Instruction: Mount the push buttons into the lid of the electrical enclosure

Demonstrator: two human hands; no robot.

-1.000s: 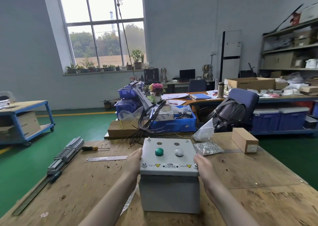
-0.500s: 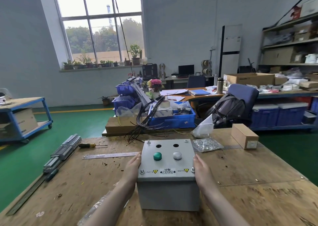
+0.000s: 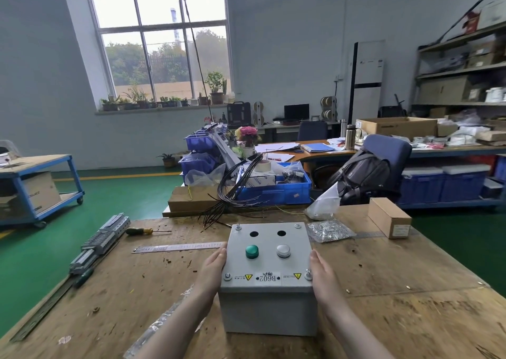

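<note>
A grey metal enclosure (image 3: 269, 312) stands on the wooden workbench (image 3: 137, 282) right in front of me. Its lid (image 3: 268, 245) carries a green push button (image 3: 252, 251) and a white push button (image 3: 283, 250), with two empty round holes behind them and a B602 label at the near edge. My left hand (image 3: 212, 269) presses flat against the box's left side. My right hand (image 3: 323, 275) presses against its right side. Together they clasp the enclosure between the palms.
A steel ruler (image 3: 178, 247), a screwdriver (image 3: 142, 231) and a terminal-block rail (image 3: 101, 242) lie to the left. A bag of small metal parts (image 3: 328, 230) and a cardboard box (image 3: 388, 220) sit to the right. Black wires (image 3: 232, 202) and a blue bin (image 3: 273, 191) lie behind.
The enclosure now rests a little farther from me on the bench, both hands still on its sides. My view has tilted up slightly.
</note>
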